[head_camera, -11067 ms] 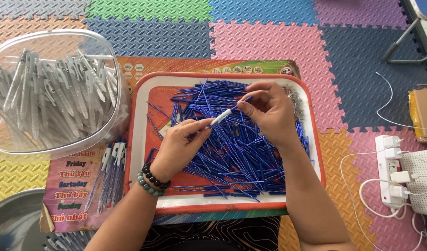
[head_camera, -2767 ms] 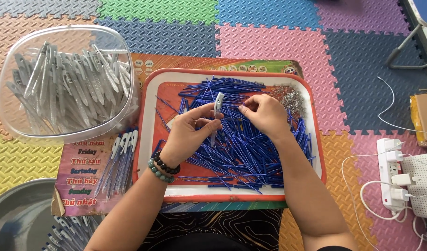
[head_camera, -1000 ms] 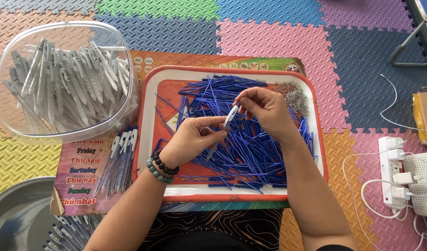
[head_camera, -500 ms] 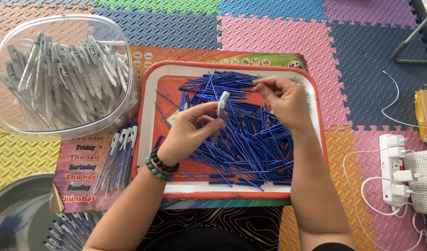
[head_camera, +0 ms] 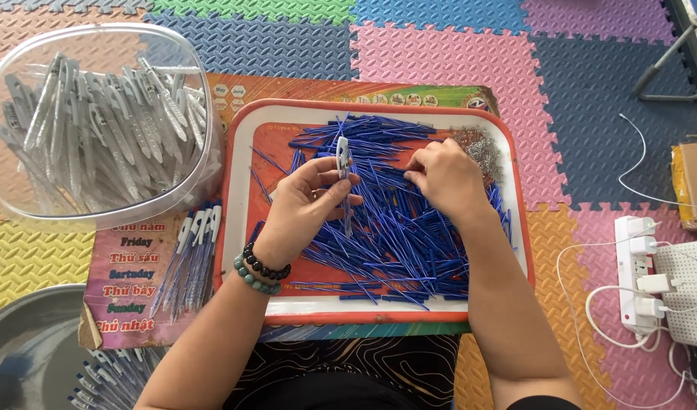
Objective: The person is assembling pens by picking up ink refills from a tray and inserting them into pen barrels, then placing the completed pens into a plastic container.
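Bright foam floor tiles [head_camera: 454,53] in pink, blue, green and orange carry the whole work spot, with a printed poster board [head_camera: 136,266] laid over them as a base. On that board sits an orange-rimmed tray [head_camera: 379,315] heaped with thin blue pen refills [head_camera: 409,235], kept together so they cannot roll away. At the far right corner of the tray lies a small pile of metal springs [head_camera: 477,148].

The left hand [head_camera: 310,205] pinches a grey-white pen barrel [head_camera: 343,156] upright between thumb and fingers, with a blue refill hanging from its lower end over the heap. It looks held this way so that the open end stays reachable. The right hand [head_camera: 447,178] rests palm down on the refills just beside the springs, fingers curled at the far left of the hand; whether they grip anything I cannot tell.

To the far left stands a clear plastic tub [head_camera: 204,152] full of empty grey barrels, within easy reach of the left hand. Just left of the tray, a small row of assembled pens [head_camera: 193,250] lies on the board.
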